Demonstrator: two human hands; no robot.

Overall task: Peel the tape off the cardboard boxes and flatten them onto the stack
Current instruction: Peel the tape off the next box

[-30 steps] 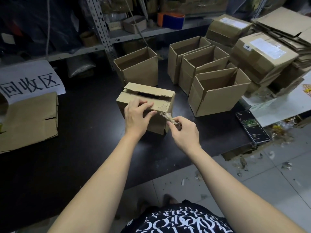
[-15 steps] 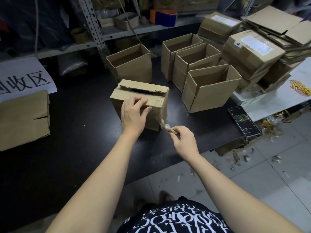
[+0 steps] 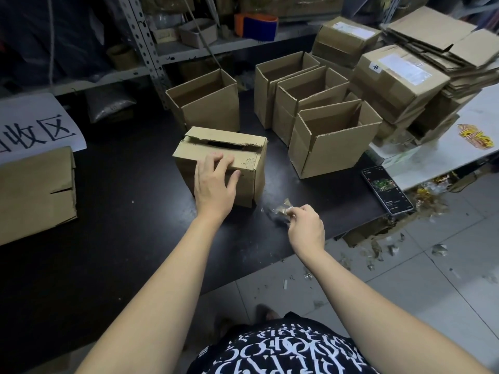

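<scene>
Cardboard box (image 3: 243, 160) stands near the middle of the dark table (image 3: 121, 211), top flaps parted, left hand (image 3: 214, 182) gripping its near top edge while the right hand (image 3: 306, 225), just right of it and clear, pinches a crumpled tape strip (image 3: 282, 209). Risk judged: the sticky strip may cling to that hand, and any seam tape left could tear the board on flattening. Four open boxes (image 3: 334, 149) far and right show nothing inside where visible; the flattened stack (image 3: 35, 190) lies at left.
</scene>
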